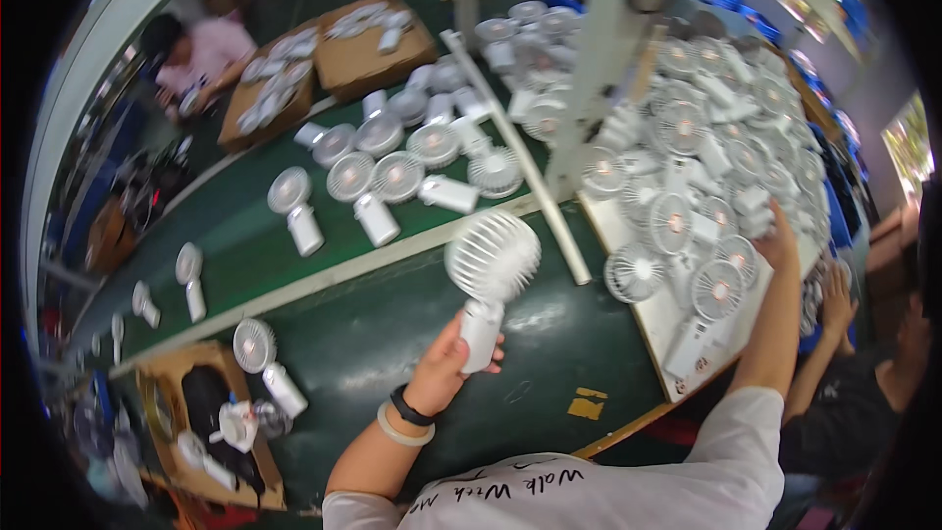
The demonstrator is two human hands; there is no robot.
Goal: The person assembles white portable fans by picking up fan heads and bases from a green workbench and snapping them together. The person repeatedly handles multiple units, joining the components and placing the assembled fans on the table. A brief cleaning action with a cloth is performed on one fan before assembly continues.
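My left hand (449, 365) is closed round the handle of a white handheld fan (494, 260), held upright over the green table with its round slatted head at the top. My right arm stretches out to the right, and my right hand (778, 239) is at the edge of a big heap of white handheld fans (726, 152). One finger points up beside a white fan part (753, 211) in the heap; the other fingers are mostly hidden, so I cannot tell whether they grip it.
A green conveyor belt (235, 245) beyond the table carries several fans and cardboard trays (378, 64). A white bar (515, 157) slants across it near a metal post (599, 69). At left is a cardboard box (157, 373). Another person (854, 402) works at right, one more far left.
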